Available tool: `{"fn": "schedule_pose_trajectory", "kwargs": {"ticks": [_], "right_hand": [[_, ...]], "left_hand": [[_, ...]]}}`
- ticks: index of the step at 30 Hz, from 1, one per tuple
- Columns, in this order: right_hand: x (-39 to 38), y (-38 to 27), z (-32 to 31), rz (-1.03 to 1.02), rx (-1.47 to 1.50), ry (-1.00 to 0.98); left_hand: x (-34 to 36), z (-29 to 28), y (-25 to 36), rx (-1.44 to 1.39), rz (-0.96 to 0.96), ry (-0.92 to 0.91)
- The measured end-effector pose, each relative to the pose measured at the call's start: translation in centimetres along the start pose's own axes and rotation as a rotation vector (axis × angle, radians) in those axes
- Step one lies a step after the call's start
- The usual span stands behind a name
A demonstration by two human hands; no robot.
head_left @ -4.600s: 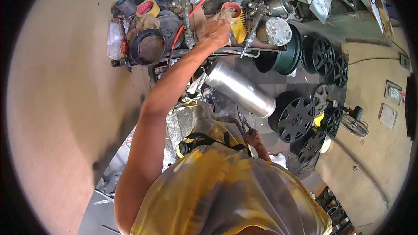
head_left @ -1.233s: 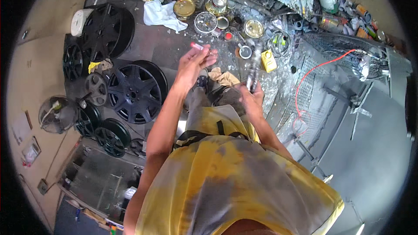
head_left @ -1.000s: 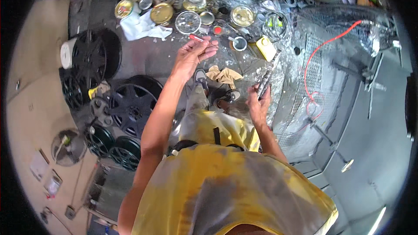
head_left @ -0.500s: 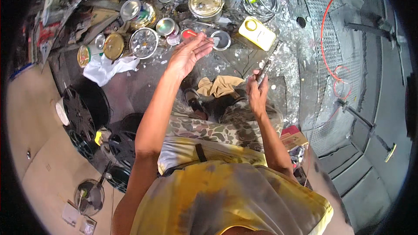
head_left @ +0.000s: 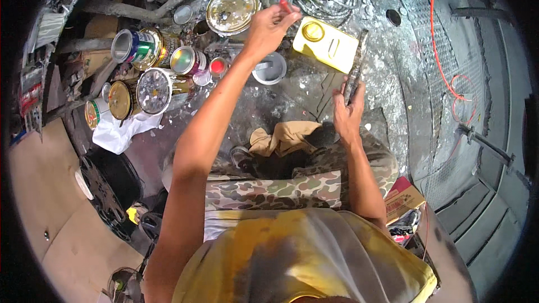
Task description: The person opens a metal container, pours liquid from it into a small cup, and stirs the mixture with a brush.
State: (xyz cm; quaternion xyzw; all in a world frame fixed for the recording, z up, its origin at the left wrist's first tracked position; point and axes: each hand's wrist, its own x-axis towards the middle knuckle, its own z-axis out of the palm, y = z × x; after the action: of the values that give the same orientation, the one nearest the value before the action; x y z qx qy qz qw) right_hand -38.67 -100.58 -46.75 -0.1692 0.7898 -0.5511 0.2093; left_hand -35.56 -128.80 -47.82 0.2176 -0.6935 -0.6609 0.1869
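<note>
My left hand (head_left: 268, 28) is stretched far forward, its fingers pinched on a small red-tipped thing (head_left: 285, 5) above a grey plastic cup (head_left: 269, 68). My right hand (head_left: 348, 113) is lower and nearer, gripping a long paint-crusted flat stick (head_left: 355, 70) that points away from me. Between the hands lies a flat yellow can (head_left: 325, 45) with a round cap. A large round tin lid (head_left: 232, 10) sits just left of my left hand.
Several paint cans (head_left: 151, 87) lie on their sides at the left beside a white rag (head_left: 120, 132). A tan cloth (head_left: 283, 137) rests by my knees. A red cable (head_left: 443, 62) loops over the metal grating at right. A black wheel rim (head_left: 109, 182) and a cardboard box (head_left: 404, 199) flank me.
The view has swung from wheels and a shelf down to the paint-spattered floor. My left hand reached forward and closed on the small red-tipped thing; my right hand keeps the stick.
</note>
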Motion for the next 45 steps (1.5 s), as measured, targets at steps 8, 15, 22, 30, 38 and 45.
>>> {"fn": "schedule_pose_trajectory", "kwargs": {"ticks": [8, 15, 22, 30, 38, 45], "right_hand": [[1.8, -3.5, -0.4, -0.050, 0.100, -0.010], [2.0, -1.4, -1.5, -0.004, -0.104, -0.074], [8.5, -5.5, -1.0, -0.333, -0.461, -0.073], [9.0, -3.7, 0.7, -0.058, -0.044, -0.153], [10.2, -1.1, 0.1, -0.265, -0.507, -0.031], [8.7, -10.2, -0.7, -0.507, -0.427, 0.013]], "left_hand": [[3.9, 3.1, -2.5, 0.328, 0.139, 0.047], [2.1, 4.8, -3.0, 0.393, 0.313, 0.157], [2.3, 4.9, -4.2, 0.535, 0.387, 0.276], [1.8, 5.2, -4.0, 0.419, 0.432, 0.287], [2.0, 5.6, -3.9, 0.527, 0.455, 0.265], [1.3, 5.7, -3.3, 0.511, 0.349, 0.258]]}}
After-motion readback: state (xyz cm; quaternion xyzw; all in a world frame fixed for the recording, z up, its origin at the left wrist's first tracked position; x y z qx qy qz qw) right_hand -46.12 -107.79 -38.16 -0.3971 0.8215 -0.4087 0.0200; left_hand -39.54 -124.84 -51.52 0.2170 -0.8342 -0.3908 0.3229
